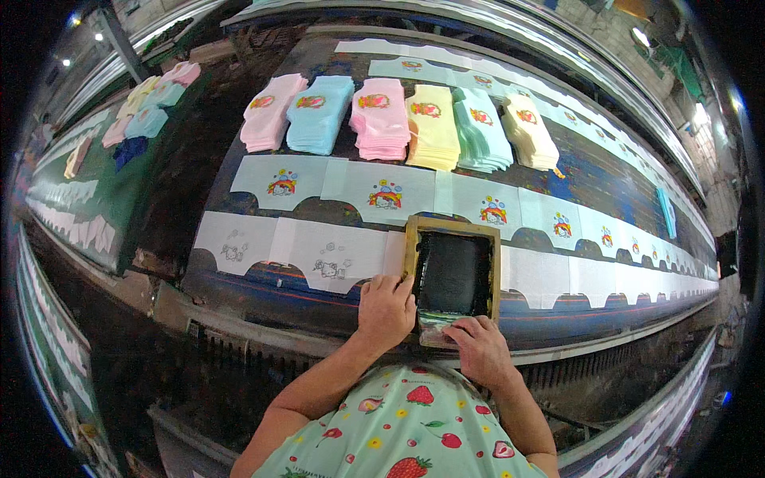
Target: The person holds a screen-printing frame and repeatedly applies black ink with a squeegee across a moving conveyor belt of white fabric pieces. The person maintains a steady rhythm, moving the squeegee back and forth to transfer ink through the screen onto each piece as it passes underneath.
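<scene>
A wooden-framed printing screen (496,275) with dark mesh lies over the near row of white fabric pieces (335,239). My left hand (386,312) is closed on the left side of its frame, near the front corner. At the near end of the screen, my right hand (483,350) grips a squeegee (434,327), whose lower edge sits inside the frame. Left of the screen, two fabric pieces bear a thin dark outline print (330,269). The pieces to its right look plain white. What lies under the screen is hidden.
Behind, a row of white pieces (414,191) carries coloured rainbow prints. Farther back stand stacks of printed pink (381,127), blue (320,127), yellow (432,139) and mint fabric (481,139). Another table (151,183) with fabric stands at left. A rail (319,344) runs along the near table edge.
</scene>
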{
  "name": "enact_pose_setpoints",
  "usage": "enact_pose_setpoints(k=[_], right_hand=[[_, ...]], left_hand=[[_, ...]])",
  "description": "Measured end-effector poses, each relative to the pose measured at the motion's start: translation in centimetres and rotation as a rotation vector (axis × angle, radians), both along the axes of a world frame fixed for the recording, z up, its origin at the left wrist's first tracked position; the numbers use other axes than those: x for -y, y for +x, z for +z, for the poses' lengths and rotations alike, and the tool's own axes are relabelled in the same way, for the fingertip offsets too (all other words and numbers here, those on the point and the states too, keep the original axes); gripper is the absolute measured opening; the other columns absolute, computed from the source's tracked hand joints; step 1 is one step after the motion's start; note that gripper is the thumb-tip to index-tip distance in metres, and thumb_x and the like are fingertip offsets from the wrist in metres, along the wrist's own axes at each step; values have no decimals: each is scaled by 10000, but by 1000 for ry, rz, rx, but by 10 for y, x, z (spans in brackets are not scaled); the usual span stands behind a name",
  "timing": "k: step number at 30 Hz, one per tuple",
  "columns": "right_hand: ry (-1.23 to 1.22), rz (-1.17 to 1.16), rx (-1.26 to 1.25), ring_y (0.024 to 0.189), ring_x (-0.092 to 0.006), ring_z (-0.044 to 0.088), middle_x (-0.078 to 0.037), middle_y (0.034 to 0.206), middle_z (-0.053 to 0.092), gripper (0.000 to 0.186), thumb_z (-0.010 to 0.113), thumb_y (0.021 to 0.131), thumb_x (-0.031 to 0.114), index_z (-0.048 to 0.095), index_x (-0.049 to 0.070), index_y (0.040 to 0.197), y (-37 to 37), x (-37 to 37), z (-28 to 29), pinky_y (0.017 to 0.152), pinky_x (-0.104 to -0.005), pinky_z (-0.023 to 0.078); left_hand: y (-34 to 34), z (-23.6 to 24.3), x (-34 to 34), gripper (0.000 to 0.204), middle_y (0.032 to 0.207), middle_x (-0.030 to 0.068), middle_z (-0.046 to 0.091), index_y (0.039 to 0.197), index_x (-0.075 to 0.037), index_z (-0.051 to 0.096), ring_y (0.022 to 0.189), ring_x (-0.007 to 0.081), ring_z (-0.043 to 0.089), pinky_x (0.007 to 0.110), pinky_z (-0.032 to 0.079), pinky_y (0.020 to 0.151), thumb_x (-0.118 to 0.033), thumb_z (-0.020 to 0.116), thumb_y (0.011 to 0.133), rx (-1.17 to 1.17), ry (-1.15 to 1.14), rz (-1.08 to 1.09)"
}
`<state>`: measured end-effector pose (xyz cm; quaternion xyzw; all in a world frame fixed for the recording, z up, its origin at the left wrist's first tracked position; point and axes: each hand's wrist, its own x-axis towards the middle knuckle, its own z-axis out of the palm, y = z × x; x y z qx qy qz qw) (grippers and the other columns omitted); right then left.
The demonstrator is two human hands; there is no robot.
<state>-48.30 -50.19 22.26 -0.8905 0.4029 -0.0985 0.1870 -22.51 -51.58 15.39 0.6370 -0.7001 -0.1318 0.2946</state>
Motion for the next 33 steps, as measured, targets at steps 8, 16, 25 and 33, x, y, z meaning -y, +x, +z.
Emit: enact_pose_setpoints(k=[8,16,25,33], right_hand=[[-130,-229,272,1398,-400,614,-155,1452,675,505,905,891,139,760,105,1374,-28,-20,-17,1167,-501,518],[187,-536,697,1447,-348,612,-186,1492,691,458,856,990,152,747,43,1421,-57,-44,-52,1239,-461,446],[114,-526,729,1469,-394,597,-150,1420,758,430,874,924,141,780,67,1336,-140,-43,-57,1304,-566,396],[66,-516,789,1424,-407,632,-157,1385,772,428,868,910,146,777,56,1318,-267,-28,-64,1304,-580,399]], left_hand=[[-17,-33,-10,572,1595,288,588,1398,-28,739,1434,500,561,579,445,1225,36,793,832,-318,-116,24],[-28,-47,-11,433,1571,322,602,1192,-69,803,1458,481,561,554,420,1263,113,684,818,-414,-76,115],[-114,-31,-8,345,1607,331,566,1094,-65,807,1484,489,542,560,381,1292,119,669,837,-431,-143,80],[-244,-36,7,294,1603,302,576,1055,-69,820,1461,460,562,527,402,1267,111,699,856,-519,-140,71]])
